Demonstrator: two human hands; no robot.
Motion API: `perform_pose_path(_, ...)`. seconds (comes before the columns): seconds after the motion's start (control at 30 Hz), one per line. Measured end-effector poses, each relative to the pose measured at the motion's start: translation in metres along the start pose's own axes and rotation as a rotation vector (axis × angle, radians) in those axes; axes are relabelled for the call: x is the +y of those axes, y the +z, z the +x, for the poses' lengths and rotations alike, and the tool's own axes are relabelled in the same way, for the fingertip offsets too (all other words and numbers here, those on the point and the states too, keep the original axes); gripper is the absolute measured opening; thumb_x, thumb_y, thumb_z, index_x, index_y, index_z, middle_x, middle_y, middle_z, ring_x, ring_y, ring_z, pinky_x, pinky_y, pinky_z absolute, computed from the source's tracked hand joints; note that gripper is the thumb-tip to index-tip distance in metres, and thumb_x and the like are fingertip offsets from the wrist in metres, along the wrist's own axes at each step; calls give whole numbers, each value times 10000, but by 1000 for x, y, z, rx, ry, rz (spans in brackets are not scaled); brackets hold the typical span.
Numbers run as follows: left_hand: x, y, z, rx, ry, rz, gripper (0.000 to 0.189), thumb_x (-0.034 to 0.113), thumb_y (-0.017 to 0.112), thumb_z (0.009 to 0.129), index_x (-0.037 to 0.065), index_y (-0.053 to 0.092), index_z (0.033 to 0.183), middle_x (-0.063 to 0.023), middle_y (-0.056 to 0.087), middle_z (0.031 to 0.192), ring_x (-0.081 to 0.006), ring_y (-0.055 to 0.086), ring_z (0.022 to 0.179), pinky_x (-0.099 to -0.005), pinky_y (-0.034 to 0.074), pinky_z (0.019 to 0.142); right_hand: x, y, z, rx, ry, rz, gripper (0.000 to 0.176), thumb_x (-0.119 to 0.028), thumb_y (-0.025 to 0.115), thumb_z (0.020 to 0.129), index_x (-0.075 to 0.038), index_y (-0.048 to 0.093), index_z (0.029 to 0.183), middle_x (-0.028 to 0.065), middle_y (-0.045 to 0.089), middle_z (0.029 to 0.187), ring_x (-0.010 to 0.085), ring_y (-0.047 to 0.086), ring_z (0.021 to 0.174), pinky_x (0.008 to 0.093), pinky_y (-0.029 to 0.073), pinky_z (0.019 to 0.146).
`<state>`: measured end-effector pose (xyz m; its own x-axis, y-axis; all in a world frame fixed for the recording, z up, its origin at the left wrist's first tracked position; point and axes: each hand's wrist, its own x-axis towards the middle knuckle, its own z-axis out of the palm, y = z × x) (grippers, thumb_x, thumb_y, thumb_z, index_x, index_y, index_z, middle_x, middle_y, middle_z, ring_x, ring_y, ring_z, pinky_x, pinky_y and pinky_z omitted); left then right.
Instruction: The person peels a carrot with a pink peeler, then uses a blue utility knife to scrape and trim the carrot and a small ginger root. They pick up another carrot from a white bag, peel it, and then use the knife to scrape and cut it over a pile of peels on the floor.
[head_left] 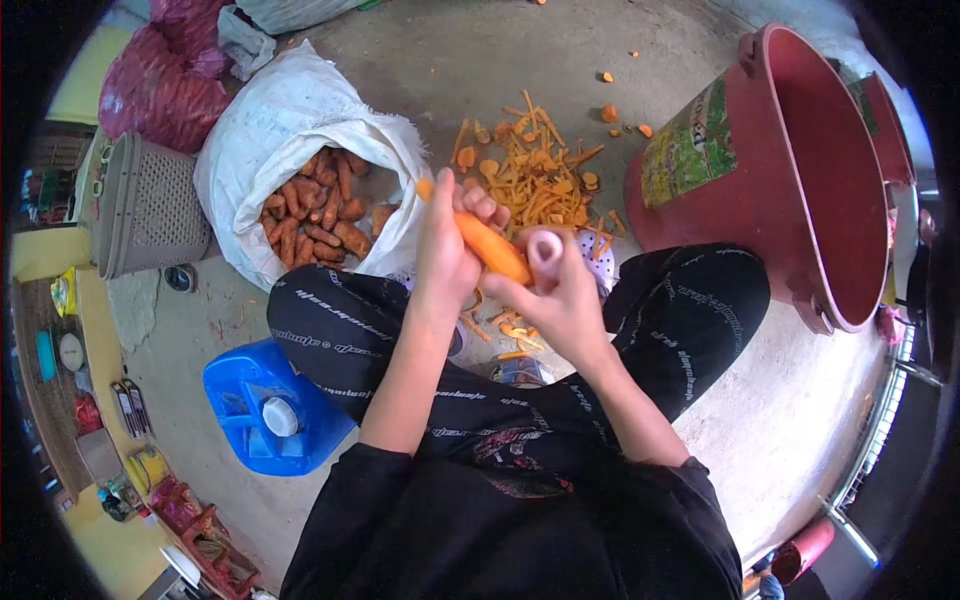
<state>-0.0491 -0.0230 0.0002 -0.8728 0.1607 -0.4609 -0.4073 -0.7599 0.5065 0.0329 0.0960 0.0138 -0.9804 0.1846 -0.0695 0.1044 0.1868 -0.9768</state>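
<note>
My left hand is closed around a peeled orange carrot, which slants down to the right between my hands. My right hand is wrapped round a pale pinkish handle beside the carrot's lower end; the tool's working end cannot be made out. Beyond my hands, a heap of carrot peelings lies on the floor. To the left, unpeeled carrots fill the mouth of a white sack.
A large red tub stands at the right. A blue jerrycan is beside my left knee. At the upper left are a grey basket and red mesh sacks. Carrot pieces lie scattered beyond the peelings.
</note>
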Motion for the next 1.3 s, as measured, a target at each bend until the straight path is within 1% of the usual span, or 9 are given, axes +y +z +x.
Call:
perform_pose_path(0.2,9,19,-11,43,-22,40,358,349,494,940,159,340,679,47,355,632,-64,368,557,-264,391,580,-9,-1,9,-130,95,-224,510,-328,779,669,12,559,979,187,626,772,270,640,669,343,501,662)
perform_pose_path(0.4,91,-13,11,-177,210,14,305,294,421,974,128,362,725,37,336,629,-68,307,486,-244,296,475,-17,-18,14,-258,181,-57,398,-208,779,673,9,566,930,44,580,777,75,499,676,241,460,653)
perform_pose_path(0.53,111,-14,2,-227,220,-57,227,271,441,964,98,463,819,-8,495,747,-82,390,548,-248,339,525,-31,-23,25,-136,78,35,302,-149,757,713,-31,507,836,19,542,750,67,508,648,226,448,580)
perform_pose_path(0.6,119,-2,-15,57,304,169,249,292,462,952,52,526,975,-55,551,900,-128,493,719,-283,406,656,-49,-43,34,-35,193,259,297,-112,717,763,-81,425,803,14,519,748,63,534,564,201,454,459)
perform_pose_path(0.67,145,-13,-24,24,270,313,365,287,461,948,-7,497,1160,-100,555,1064,-183,532,951,-337,421,824,-67,-57,54,365,143,590,222,-257,531,910,-58,467,985,119,606,844,113,583,495,222,500,384)
perform_pose_path(0.7,157,-19,-27,33,292,361,358,270,466,945,-13,492,1163,-98,552,1065,-174,526,946,-324,421,822,-56,-88,64,248,4,715,353,-362,463,932,-47,482,1090,165,625,920,141,612,524,241,504,377)
perform_pose_path(0.9,213,-95,-6,39,255,570,298,246,481,936,29,511,1138,-61,560,1037,-155,536,924,-311,433,816,-42,-173,114,535,-351,679,458,-350,517,901,-10,463,1204,183,589,1079,220,633,727,388,578,694)
perform_pose_path(1.03,197,-178,49,227,102,523,273,252,506,924,28,551,1073,-65,584,975,-151,559,881,-312,458,771,-41,-138,132,685,-375,647,425,-338,457,933,16,465,1166,172,575,1037,237,624,749,380,559,646)
perform_pose_path(1.3,124,-311,187,570,-55,1338,340,251,575,833,-22,566,1035,-122,626,929,-245,617,826,-355,499,718,76,32,170,226,306,308,130,-189,461,934,-79,402,898,45,471,770,162,568,521,272,458,400)
